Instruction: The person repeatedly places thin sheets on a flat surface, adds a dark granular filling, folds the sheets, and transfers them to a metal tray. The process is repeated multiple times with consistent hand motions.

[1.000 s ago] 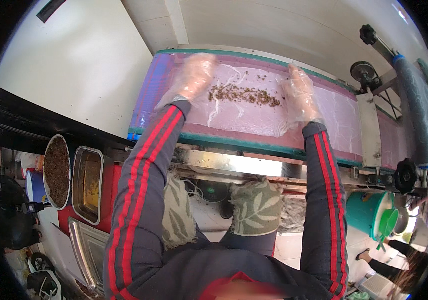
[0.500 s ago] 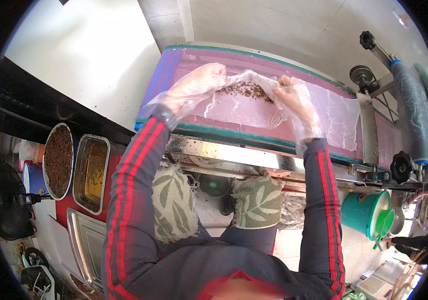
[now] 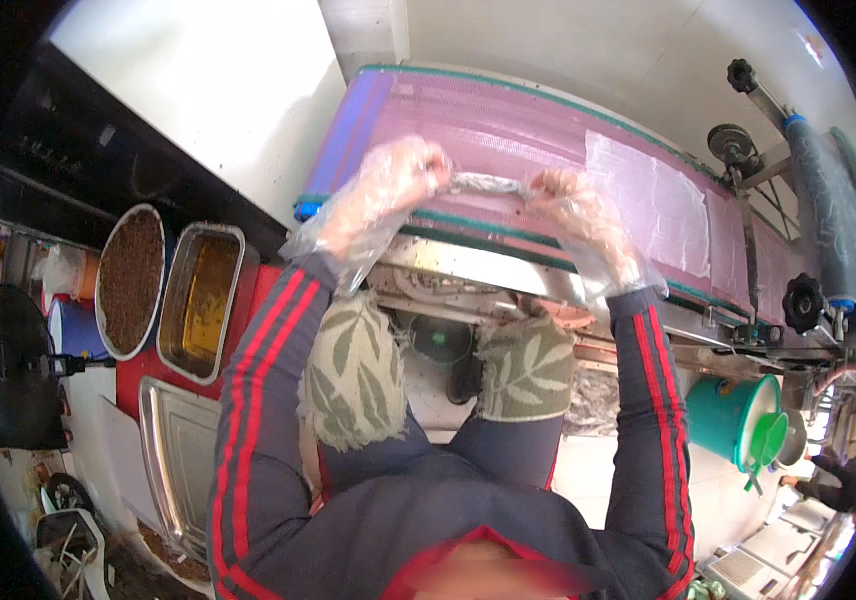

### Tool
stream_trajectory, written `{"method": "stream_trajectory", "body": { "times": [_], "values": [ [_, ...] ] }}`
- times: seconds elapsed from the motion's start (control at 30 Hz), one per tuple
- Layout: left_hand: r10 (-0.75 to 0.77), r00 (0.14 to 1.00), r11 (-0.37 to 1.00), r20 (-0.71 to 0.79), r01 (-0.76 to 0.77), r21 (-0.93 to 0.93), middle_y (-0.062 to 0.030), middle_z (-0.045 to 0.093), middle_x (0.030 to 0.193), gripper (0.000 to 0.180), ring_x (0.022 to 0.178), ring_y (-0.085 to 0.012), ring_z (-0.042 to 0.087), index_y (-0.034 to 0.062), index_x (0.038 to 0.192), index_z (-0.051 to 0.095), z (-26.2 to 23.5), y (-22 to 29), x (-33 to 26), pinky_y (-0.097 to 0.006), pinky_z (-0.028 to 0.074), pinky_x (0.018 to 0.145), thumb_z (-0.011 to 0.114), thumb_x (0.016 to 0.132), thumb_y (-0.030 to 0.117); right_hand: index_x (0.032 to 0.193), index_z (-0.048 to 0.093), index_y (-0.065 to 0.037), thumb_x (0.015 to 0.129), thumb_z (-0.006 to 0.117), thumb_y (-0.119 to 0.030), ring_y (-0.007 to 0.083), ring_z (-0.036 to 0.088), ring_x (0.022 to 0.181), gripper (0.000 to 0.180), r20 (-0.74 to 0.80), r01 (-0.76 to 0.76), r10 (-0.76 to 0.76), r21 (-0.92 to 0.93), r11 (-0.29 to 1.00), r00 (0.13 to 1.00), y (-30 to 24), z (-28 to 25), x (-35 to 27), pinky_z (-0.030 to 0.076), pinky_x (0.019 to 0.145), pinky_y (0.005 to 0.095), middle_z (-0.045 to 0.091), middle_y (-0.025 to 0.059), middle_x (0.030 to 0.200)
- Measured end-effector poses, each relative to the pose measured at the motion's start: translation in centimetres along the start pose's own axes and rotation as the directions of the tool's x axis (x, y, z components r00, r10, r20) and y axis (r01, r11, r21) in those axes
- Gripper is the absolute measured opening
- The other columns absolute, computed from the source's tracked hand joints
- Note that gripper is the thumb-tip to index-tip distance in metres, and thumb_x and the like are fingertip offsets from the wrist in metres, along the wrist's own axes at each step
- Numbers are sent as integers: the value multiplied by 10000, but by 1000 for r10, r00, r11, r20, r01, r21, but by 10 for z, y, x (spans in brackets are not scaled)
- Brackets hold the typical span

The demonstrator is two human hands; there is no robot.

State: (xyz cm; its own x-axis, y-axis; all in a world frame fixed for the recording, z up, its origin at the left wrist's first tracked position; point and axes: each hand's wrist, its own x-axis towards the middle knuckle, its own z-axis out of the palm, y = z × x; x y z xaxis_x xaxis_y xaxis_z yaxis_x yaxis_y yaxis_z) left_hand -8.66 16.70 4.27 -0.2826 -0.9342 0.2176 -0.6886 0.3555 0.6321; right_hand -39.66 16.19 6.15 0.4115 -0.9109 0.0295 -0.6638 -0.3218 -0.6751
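**Both hands gripping a rolled wrapper at the belt's near edge**

Left hand (image 3: 400, 182) and right hand (image 3: 570, 205), both in clear plastic gloves, fingers curled and clamped on opposite ends of a thin rolled translucent wrapper (image 3: 488, 184). Roll spans between the two fists, lying across the near edge of the pink belt (image 3: 508, 125). Whatever is inside the roll can't be made out.

Second flat translucent sheet (image 3: 653, 200) lies on the belt to the right, apart from the hands.

Left of the person: round tray of dark brown filling (image 3: 130, 280), beside it a rectangular metal tray of yellowish liquid (image 3: 203, 300). Green bucket (image 3: 733, 415) low right.
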Motion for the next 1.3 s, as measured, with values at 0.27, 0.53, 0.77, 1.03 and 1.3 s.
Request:
{"method": "stream_trajectory", "body": {
  "times": [0.27,0.53,0.77,1.03,1.3],
  "values": [
    [103,992,958,67,-117,261,-166,716,1070,191,1057,-405,663,56,1089,753,4,17,-46,-497,529,950,672,945,153,1193,716,-65,926,720,-134,336,657,1123,277,-47,247,-288,-394,885,956,13,20,-34,535,973,435,679,141,1190],
    [-268,827,953,-494,303,-9,-133,720,971,279,979,-351,696,49,1188,709,-109,13,-166,-437,538,899,618,1058,278,1267,694,-40,984,654,-107,309,652,1207,294,-199,128,-87,203,971,976,-3,-2,-94,510,1044,390,627,151,1339],
    [-613,745,745,-263,656,120,-253,732,1134,341,1144,-354,691,16,1200,612,-147,-44,-243,-452,526,953,460,1120,310,1204,705,-50,968,686,-82,295,680,1108,238,-261,180,-187,-49,982,947,-14,5,-100,522,954,393,692,132,1180],
    [-253,835,960,-488,278,-22,-263,737,1029,265,979,-461,717,54,1195,609,-76,-1,-146,-551,564,831,511,1113,286,1244,696,-67,965,699,-128,352,673,1154,286,-264,202,-283,-297,933,922,-23,3,-95,527,988,429,697,143,1211],
    [274,957,934,-97,-241,262,-281,716,1201,413,1180,-436,673,-49,1363,615,66,59,-37,-553,521,1018,554,1049,211,1184,698,-72,945,653,-149,387,684,1088,254,-216,195,-302,-408,892,929,-27,61,-23,560,924,494,724,165,1095]
  ]
}}
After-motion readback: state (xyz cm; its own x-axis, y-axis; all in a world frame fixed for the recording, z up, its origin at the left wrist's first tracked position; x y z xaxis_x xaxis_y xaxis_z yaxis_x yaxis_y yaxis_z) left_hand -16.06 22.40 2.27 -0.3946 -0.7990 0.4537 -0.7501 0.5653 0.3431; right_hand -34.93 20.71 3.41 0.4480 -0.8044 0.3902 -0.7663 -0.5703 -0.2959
